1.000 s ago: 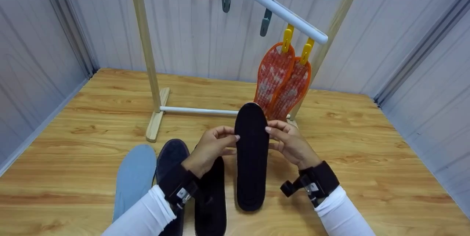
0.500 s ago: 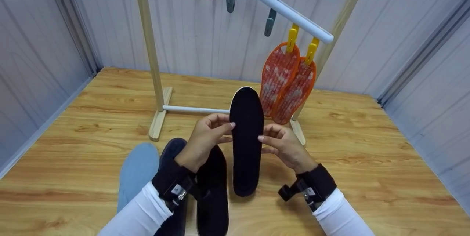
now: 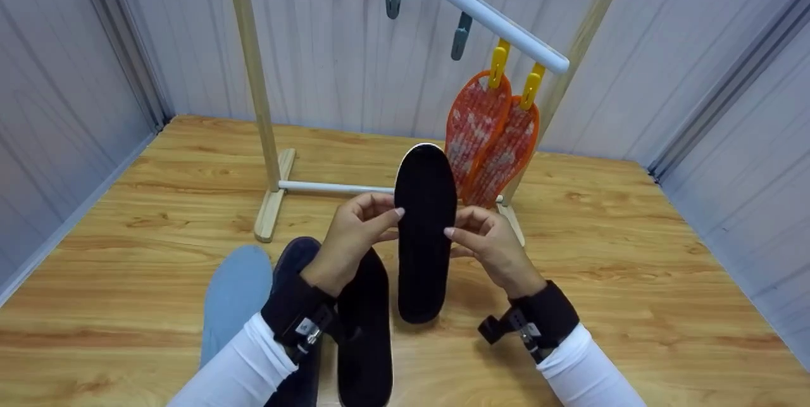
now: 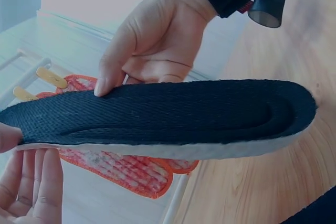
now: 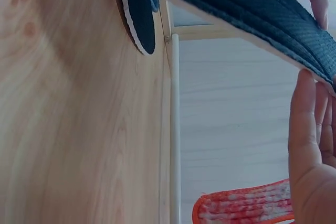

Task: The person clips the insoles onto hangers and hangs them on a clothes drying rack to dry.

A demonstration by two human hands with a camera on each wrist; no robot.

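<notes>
Your left hand and right hand pinch the black insole mid-frame, apparently clear of the table.

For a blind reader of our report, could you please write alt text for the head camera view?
Both hands, left hand and right hand, hold a black insole above a wooden table. Behind it, two orange insoles hang by yellow clips from a drying rack.
</notes>
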